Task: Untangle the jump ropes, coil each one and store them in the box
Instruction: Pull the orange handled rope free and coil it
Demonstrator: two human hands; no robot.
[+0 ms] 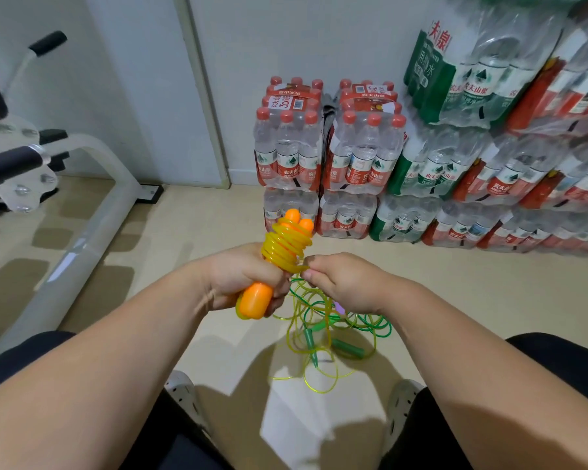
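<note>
Jump ropes lie on the floor, bottle packs stacked against the wall behind, an exercise frame left.

"农夫山泉", "30" on bottle packs

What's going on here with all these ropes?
A seated person is coiling a jump rope. The left hand grips the orange handles, with the yellow rope wound round them. The right hand pinches that rope just below the coil. A tangle of green and yellowish cord with green handles lies on the floor between the feet. No box is in view.
</note>
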